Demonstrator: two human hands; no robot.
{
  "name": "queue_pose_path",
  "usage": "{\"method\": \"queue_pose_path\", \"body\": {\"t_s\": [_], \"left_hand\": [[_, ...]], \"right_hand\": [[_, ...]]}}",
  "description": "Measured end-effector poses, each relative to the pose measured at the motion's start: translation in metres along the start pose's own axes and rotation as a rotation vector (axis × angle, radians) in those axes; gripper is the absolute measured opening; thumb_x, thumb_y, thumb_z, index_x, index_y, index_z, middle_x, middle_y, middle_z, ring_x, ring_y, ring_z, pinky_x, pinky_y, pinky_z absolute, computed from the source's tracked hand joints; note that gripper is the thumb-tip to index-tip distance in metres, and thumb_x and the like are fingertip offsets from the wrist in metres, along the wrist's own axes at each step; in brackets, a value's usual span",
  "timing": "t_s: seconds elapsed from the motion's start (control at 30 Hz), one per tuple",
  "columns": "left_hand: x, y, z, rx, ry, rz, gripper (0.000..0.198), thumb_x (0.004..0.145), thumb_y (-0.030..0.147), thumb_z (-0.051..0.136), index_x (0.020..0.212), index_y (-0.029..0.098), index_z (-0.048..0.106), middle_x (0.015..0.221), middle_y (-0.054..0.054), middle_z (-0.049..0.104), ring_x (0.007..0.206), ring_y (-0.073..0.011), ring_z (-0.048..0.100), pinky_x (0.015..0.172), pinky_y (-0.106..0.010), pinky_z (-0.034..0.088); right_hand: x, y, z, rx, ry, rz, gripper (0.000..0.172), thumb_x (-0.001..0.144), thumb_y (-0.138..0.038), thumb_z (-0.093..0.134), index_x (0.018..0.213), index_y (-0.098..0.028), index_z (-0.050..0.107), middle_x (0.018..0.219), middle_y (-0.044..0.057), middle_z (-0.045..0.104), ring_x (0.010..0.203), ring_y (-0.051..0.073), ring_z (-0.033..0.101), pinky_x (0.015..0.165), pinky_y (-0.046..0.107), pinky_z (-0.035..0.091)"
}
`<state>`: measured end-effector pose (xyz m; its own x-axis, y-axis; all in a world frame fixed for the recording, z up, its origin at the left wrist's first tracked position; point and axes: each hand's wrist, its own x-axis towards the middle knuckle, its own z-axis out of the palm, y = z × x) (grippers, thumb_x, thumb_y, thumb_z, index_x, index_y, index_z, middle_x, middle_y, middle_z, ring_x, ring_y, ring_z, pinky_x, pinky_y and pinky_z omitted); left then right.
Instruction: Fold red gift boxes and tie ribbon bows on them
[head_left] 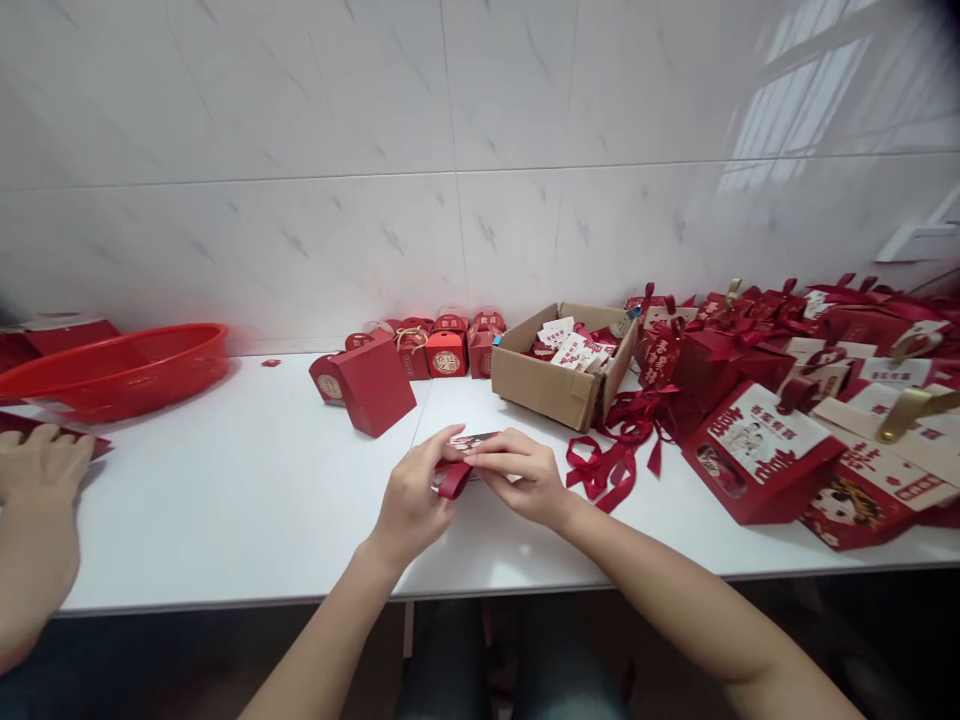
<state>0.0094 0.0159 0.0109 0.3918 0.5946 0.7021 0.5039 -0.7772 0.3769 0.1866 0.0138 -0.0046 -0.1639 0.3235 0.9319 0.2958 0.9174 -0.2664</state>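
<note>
Between my hands, close to the table's front, is a small printed card (477, 441) with a dark red ribbon (453, 482) looped below it. My left hand (417, 492) closes on the ribbon and the card's left side. With thumb and fingers pinched, my right hand (525, 474) grips the card's right side. My fingers hide most of the card. A plain red box (377, 388) stands a little beyond my left hand. Loose red ribbons (600, 470) lie on the table just right of my right hand.
An open cardboard box (544, 385) of printed cards stands behind my hands. Small red boxes (448, 352) line the wall. Finished-looking gift boxes (761, 455) crowd the right side. At left are a red basin (165, 370) and another person's hand (45, 470) on red card.
</note>
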Motion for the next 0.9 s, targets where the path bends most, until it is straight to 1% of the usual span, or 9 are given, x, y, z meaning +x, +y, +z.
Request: {"method": "queue_pose_path", "body": {"t_s": [0.17, 0.27, 0.33, 0.4, 0.47, 0.5, 0.53, 0.67, 0.9], "left_hand": [[0.022, 0.004, 0.001, -0.139, -0.070, -0.081, 0.042, 0.076, 0.012, 0.057, 0.115, 0.023, 0.045, 0.085, -0.001, 0.068, 0.074, -0.0151, 0.066, 0.067, -0.026, 0.054], [0.034, -0.001, 0.007, -0.226, -0.046, -0.043, 0.047, 0.076, 0.019, 0.062, 0.119, 0.022, 0.041, 0.102, -0.006, 0.065, 0.092, -0.0181, 0.064, 0.078, -0.031, 0.053], [0.037, -0.015, 0.014, -0.295, 0.044, -0.003, 0.055, 0.075, 0.024, 0.064, 0.124, 0.022, 0.037, 0.120, -0.012, 0.055, 0.106, -0.0215, 0.058, 0.085, -0.035, 0.051], [0.036, -0.037, 0.020, -0.342, 0.140, -0.013, 0.051, 0.078, 0.027, 0.061, 0.123, 0.022, 0.038, 0.122, -0.012, 0.051, 0.105, -0.0217, 0.057, 0.082, -0.036, 0.051], [0.030, -0.064, 0.023, -0.309, 0.187, -0.114, 0.042, 0.077, 0.032, 0.060, 0.115, 0.021, 0.044, 0.117, -0.010, 0.052, 0.098, -0.0205, 0.059, 0.079, -0.035, 0.050], [0.026, -0.078, 0.024, -0.298, 0.169, -0.202, 0.040, 0.076, 0.035, 0.060, 0.111, 0.021, 0.047, 0.114, -0.009, 0.053, 0.097, -0.0202, 0.058, 0.078, -0.035, 0.050], [0.022, -0.090, 0.025, -0.300, 0.135, -0.308, 0.040, 0.074, 0.038, 0.062, 0.108, 0.022, 0.049, 0.112, -0.007, 0.053, 0.096, -0.0199, 0.058, 0.077, -0.035, 0.050], [0.008, -0.119, 0.023, -0.333, 0.086, -0.463, 0.041, 0.072, 0.048, 0.059, 0.101, 0.020, 0.048, 0.105, -0.008, 0.055, 0.077, -0.0182, 0.061, 0.059, -0.032, 0.050], [0.005, -0.123, 0.025, -0.366, 0.055, -0.568, 0.044, 0.070, 0.051, 0.060, 0.099, 0.022, 0.047, 0.104, -0.006, 0.056, 0.077, -0.0168, 0.060, 0.057, -0.028, 0.048]], "right_hand": [[0.009, 0.002, -0.006, -0.013, 0.016, 0.145, 0.018, 0.080, -0.016, 0.060, 0.092, -0.023, 0.073, 0.085, 0.006, 0.072, 0.076, 0.015, 0.065, 0.070, 0.027, 0.054], [0.014, 0.001, -0.015, -0.012, 0.039, 0.266, 0.016, 0.076, -0.018, 0.063, 0.086, -0.023, 0.074, 0.083, 0.005, 0.072, 0.076, 0.015, 0.066, 0.070, 0.026, 0.054], [0.016, 0.000, -0.023, 0.003, 0.069, 0.374, 0.014, 0.073, -0.019, 0.065, 0.082, -0.022, 0.074, 0.082, 0.005, 0.071, 0.077, 0.016, 0.067, 0.071, 0.027, 0.053], [0.017, -0.001, -0.032, 0.014, 0.108, 0.511, 0.012, 0.069, -0.020, 0.067, 0.079, -0.020, 0.074, 0.082, 0.005, 0.071, 0.078, 0.018, 0.067, 0.074, 0.028, 0.053], [0.016, -0.001, -0.040, 0.006, 0.146, 0.626, 0.013, 0.069, -0.021, 0.067, 0.079, -0.018, 0.072, 0.083, 0.006, 0.071, 0.081, 0.019, 0.067, 0.076, 0.029, 0.053], [0.015, -0.001, -0.044, -0.006, 0.167, 0.665, 0.014, 0.069, -0.022, 0.066, 0.081, -0.018, 0.071, 0.084, 0.006, 0.071, 0.082, 0.019, 0.067, 0.076, 0.030, 0.053], [0.014, 0.000, -0.047, -0.021, 0.187, 0.689, 0.015, 0.070, -0.023, 0.064, 0.082, -0.017, 0.071, 0.086, 0.006, 0.071, 0.082, 0.020, 0.067, 0.075, 0.030, 0.053], [0.008, 0.006, -0.050, -0.082, 0.258, 0.738, 0.019, 0.071, -0.027, 0.062, 0.086, -0.016, 0.067, 0.086, 0.007, 0.070, 0.077, 0.019, 0.066, 0.070, 0.030, 0.052], [0.005, 0.012, -0.044, -0.143, 0.265, 0.722, 0.018, 0.072, -0.031, 0.061, 0.082, -0.017, 0.066, 0.082, 0.005, 0.069, 0.076, 0.019, 0.064, 0.071, 0.030, 0.051]]}}
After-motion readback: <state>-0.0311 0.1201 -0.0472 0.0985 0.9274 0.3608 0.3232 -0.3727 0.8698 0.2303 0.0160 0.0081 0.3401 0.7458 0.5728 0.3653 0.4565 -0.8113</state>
